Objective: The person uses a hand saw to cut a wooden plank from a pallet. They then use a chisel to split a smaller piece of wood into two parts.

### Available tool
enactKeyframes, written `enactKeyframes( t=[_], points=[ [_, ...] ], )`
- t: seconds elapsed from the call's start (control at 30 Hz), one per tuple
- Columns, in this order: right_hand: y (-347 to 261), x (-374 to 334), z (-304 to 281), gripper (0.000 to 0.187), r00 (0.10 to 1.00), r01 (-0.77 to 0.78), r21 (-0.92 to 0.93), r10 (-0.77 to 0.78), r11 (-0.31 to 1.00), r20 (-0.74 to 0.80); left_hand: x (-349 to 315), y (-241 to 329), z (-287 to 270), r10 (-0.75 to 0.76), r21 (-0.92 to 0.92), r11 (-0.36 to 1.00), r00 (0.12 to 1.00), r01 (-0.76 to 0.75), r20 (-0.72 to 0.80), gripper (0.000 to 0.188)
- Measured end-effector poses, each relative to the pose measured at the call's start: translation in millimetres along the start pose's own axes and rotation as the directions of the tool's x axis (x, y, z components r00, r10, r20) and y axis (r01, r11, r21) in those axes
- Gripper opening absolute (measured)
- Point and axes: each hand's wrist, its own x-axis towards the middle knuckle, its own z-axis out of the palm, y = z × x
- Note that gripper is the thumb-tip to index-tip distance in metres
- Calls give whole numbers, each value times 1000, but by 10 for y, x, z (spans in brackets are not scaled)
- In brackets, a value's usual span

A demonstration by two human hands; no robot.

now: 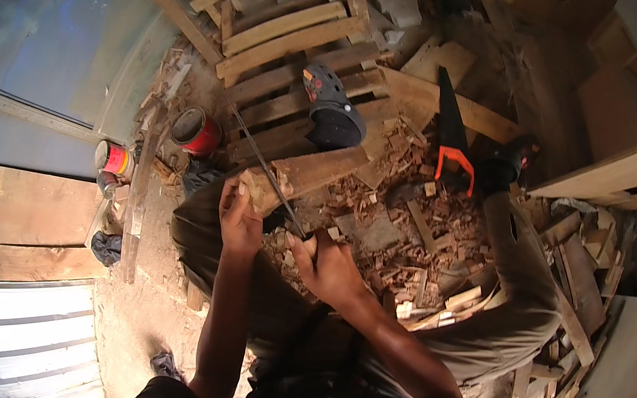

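My left hand grips the near end of a brown wooden block, fingers bent over it. A long, thin, dark file lies slantwise across that end and points up to the left. My right hand is closed around the file's near end, with what looks like a pale handle partly hidden in the fist. Both hands are above my bent left leg, close together. Beyond the block, a dark grey clog rests on wooden slats.
A handsaw with an orange handle stands near my right foot. Wood chips cover the ground between my legs. To the left are a red can and a smaller yellow-red can. A slatted wooden frame lies ahead; boards lean at right.
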Motion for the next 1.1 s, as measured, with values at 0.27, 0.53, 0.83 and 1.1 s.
enactKeyframes(
  t=[0.27,0.53,0.83,1.1],
  points=[
    [-524,110,-191,38,981,193,-6,-193,981,-31,191,-76,-97,40,119,992,999,-43,22,24],
    [78,208,25,39,1000,-3,19,3,1000,-13,142,-75,-290,179,322,931,984,-174,13,41],
    [-275,229,-294,37,994,-3,282,34,959,-106,145,60,-118,30,83,996,995,-22,-93,43],
    [-195,80,-149,43,990,-134,203,122,970,67,-9,3,102,81,242,968,995,-65,-56,42]
  ],
)
